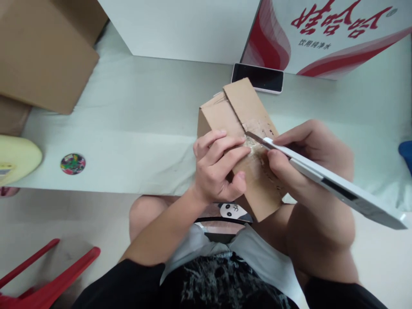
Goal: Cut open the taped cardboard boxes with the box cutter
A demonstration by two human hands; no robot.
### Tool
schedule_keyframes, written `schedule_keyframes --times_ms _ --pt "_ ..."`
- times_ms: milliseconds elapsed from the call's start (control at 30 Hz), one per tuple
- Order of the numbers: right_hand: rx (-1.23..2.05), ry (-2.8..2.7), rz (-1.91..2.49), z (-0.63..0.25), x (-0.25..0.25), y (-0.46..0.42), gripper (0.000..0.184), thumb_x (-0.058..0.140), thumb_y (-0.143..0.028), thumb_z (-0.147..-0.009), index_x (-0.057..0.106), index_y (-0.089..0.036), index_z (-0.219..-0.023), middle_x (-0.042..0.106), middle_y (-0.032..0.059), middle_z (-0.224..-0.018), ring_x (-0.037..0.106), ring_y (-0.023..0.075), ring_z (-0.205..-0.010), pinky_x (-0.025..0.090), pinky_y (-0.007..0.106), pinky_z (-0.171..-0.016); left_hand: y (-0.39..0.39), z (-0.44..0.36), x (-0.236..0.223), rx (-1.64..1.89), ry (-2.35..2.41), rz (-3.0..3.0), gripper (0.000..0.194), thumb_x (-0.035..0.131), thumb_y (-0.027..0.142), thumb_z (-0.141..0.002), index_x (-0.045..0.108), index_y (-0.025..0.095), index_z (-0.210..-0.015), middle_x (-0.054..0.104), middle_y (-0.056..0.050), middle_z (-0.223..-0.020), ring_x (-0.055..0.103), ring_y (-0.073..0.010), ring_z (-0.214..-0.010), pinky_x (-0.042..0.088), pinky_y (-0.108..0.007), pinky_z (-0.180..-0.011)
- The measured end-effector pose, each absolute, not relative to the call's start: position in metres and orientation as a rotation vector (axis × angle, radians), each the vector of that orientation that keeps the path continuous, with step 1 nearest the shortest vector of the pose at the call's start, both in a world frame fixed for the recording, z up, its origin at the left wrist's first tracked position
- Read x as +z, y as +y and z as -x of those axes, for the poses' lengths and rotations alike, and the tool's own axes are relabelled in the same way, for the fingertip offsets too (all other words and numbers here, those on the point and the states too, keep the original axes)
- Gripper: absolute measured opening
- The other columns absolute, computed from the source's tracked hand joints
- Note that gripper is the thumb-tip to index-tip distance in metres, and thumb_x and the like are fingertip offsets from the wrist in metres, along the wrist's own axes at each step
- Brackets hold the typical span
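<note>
Grasping a white-handled knife [334, 184] in your right hand [317, 154], you are bringing its blade [255, 138] to the taped seam of a cardboard box [222, 115]. Your left hand [219, 167] is pressing bent fingers onto the box's top; whether it is also gripping, I cannot tell. The box is sitting at the near edge of the counter [151, 150], its near end jutting over your lap. Beyond it, a phone [262, 79] is lying before a red-and-white carton [309, 56]. Well to the left, a colourful disc [73, 164] is resting on the counter.
</note>
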State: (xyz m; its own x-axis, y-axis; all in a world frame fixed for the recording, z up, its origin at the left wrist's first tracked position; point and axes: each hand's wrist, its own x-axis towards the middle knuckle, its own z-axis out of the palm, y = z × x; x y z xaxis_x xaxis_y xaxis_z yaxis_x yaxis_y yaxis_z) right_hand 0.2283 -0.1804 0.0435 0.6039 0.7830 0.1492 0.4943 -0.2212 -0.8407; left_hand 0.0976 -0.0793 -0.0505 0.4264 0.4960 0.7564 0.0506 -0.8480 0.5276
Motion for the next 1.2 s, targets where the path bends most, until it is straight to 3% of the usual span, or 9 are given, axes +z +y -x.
schedule_keyframes --times_ms 233,500,733,1067,1200 --pt "0.302 -1.249 1.93 -0.225 0.043 -0.176 0.009 0.071 -0.022 -0.08 0.062 -0.024 -0.078 0.064 -0.0066 -0.066 0.053 0.009 -0.055 0.04 0.023 -0.053 -0.08 -0.093 -0.055 1.394 0.483 -2.26 0.034 0.05 0.04 -0.093 0.073 0.027 -0.113 0.078 -0.007 -0.11 0.062 -0.0307 -0.117 0.048 -0.051 -0.105" --pt "0.138 -1.256 1.981 -0.217 0.038 -0.179 0.008 0.07 -0.02 -0.083 0.065 -0.026 -0.082 0.066 -0.0034 -0.074 0.057 0.0122 -0.064 0.047 0.027 -0.063 -0.083 -0.092 -0.056 1.351 0.516 -2.273 0.032 0.051 0.04 -0.094 0.071 0.028 -0.116 0.077 -0.007 -0.114 0.06 -0.0309 -0.12 0.045 -0.05 -0.107" --pt "0.038 -1.494 1.956 -0.218 0.035 -0.173 0.014 0.068 -0.019 -0.084 0.058 -0.023 -0.074 0.056 -0.0046 -0.064 0.046 0.0092 -0.053 0.037 0.024 -0.051 -0.086 -0.095 -0.058 1.379 0.55 -2.262 0.035 0.045 0.036 -0.095 0.073 0.025 -0.112 0.077 -0.008 -0.111 0.059 -0.0297 -0.121 0.043 -0.049 -0.107" --pt "0.024 -1.274 2.075 -0.215 0.036 -0.183 0.01 0.071 -0.028 -0.076 0.062 -0.022 -0.075 0.059 -0.0054 -0.059 0.051 0.0104 -0.051 0.039 0.026 -0.053 -0.081 -0.097 -0.061 1.384 0.604 -2.373 0.032 0.052 0.045 -0.089 0.071 0.033 -0.111 0.079 0.0 -0.11 0.06 -0.0294 -0.117 0.033 -0.05 -0.106" --pt "-0.007 -1.233 2.044 -0.213 0.036 -0.185 0.011 0.072 -0.029 -0.074 0.064 -0.022 -0.075 0.061 -0.0056 -0.06 0.051 0.0101 -0.051 0.037 0.025 -0.051 -0.08 -0.097 -0.06 1.368 0.592 -2.361 0.028 0.053 0.041 -0.089 0.071 0.033 -0.109 0.079 0.001 -0.11 0.061 -0.0279 -0.115 0.033 -0.05 -0.107"
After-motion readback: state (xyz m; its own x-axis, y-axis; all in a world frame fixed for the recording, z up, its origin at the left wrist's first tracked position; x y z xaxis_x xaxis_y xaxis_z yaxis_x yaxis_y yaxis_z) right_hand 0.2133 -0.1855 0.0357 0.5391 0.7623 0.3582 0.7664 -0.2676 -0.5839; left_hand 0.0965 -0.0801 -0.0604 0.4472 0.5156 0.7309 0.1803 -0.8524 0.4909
